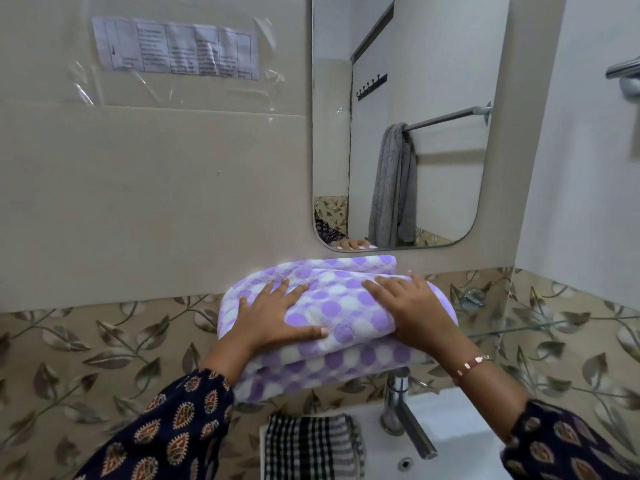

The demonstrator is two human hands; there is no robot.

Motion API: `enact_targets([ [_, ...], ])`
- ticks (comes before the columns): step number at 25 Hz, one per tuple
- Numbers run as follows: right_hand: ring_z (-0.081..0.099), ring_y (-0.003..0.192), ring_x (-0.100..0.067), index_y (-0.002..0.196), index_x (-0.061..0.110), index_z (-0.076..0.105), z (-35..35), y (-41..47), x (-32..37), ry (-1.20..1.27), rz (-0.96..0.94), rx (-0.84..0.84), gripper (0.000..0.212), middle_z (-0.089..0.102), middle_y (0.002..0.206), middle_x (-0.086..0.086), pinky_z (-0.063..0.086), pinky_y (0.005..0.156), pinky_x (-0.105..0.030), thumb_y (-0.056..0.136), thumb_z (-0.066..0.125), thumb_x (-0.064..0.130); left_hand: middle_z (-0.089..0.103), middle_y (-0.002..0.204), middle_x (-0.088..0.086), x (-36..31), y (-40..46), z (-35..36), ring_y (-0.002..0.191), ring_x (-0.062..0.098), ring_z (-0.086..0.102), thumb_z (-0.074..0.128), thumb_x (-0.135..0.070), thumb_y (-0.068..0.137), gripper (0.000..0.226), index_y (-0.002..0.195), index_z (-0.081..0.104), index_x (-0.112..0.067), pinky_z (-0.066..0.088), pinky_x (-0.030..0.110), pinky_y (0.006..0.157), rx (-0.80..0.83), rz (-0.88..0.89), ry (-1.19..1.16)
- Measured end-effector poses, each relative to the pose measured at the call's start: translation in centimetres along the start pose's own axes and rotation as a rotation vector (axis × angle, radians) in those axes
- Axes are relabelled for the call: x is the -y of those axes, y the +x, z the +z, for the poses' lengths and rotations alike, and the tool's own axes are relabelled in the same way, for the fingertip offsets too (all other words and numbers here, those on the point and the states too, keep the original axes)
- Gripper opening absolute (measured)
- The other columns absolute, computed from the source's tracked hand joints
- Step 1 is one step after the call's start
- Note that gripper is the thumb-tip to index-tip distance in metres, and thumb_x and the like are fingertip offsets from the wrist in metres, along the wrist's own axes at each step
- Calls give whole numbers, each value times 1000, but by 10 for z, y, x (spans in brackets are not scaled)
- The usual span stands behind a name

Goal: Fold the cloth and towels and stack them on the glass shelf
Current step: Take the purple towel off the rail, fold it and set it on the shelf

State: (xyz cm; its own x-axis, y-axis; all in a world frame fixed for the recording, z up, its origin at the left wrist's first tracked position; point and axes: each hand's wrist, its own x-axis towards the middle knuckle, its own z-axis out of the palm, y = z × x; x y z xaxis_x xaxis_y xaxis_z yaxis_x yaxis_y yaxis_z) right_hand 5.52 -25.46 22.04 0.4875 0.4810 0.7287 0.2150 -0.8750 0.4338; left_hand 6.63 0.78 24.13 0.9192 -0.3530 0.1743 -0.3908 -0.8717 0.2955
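Far left and high on the beige wall, a printed paper notice (176, 50) under clear plastic film. Lower down, a band of leaf-patterned tiles (86, 344) across the wall. Left hand (273, 315) flat on top of the folded purple-and-white dotted towel (341, 306), fingers straight and spread, thumb along the towel's front fold, pressing rather than gripping; dark patterned sleeve (162, 434) behind it. Towel lying thick and folded on the glass shelf (540, 327), just beneath the mirror (408, 98), with the shelf's bare edge showing to the right. Below the towel, a black-and-white checked cloth (311, 445), folded, on the left rim of the white sink (460, 441). Beside it, a chrome tap (403, 414) angled toward the basin. Right hand (412, 303) palm-down on the towel's right half, fingers extended over the top, thumb not clearly visible, a thin bracelet (472, 365) at the wrist. In the mirror, a grey towel (393, 185) hanging over a rail (450, 117). Far right, part of a chrome fitting (623, 72) on the wall.
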Motion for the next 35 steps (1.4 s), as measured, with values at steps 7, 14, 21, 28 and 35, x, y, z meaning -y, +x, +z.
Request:
enact_targets([
  [7, 67, 81, -30, 107, 16, 48, -1, -27, -19, -105, 53, -110, 33, 68, 93, -11, 42, 79, -40, 74, 48, 10, 3, 159, -8, 0, -3, 3, 147, 14, -2, 16, -101, 25, 126, 141, 8, -52, -2, 58, 114, -36, 31, 38],
  [14, 57, 108, -18, 108, 25, 63, -58, 9, -20, 732, 564, 532, 57, 63, 115, 3, 43, 94, -33, 63, 56, 58, -2, 159, -7, 1, 1, 8, 147, 15, -5, 13, -101, 25, 127, 142, 5, -52, -5, 59, 113, -35, 45, 94],
  [21, 42, 128, -24, 136, 22, 44, -19, 85, 77, 545, 398, 526, 64, 50, 137, -7, 29, 106, -40, 86, 43, 62, 8, 158, -10, 4, 1, 12, 146, 11, -1, 4, -101, 30, 125, 141, 23, -47, -6, 54, 114, -92, 54, 34],
  [28, 33, 138, -24, 138, 23, 42, 14, 66, 58, 314, 702, 579, 111, 43, 146, -3, 14, 114, -53, 57, 15, 94, 7, 159, -7, 2, 4, 20, 147, 14, 2, 13, -79, 59, 100, 147, 12, -32, -4, 47, 116, -192, -89, 53],
  [35, 47, 128, -27, 124, 19, 58, 17, 62, 13, 431, 902, 829, 97, 54, 137, -7, 27, 110, -43, 67, 25, 90, -9, 159, -4, -5, 12, 8, 147, 21, -5, 47, -80, 66, 104, 147, 0, -37, -3, 54, 116, 32, -91, 165],
])
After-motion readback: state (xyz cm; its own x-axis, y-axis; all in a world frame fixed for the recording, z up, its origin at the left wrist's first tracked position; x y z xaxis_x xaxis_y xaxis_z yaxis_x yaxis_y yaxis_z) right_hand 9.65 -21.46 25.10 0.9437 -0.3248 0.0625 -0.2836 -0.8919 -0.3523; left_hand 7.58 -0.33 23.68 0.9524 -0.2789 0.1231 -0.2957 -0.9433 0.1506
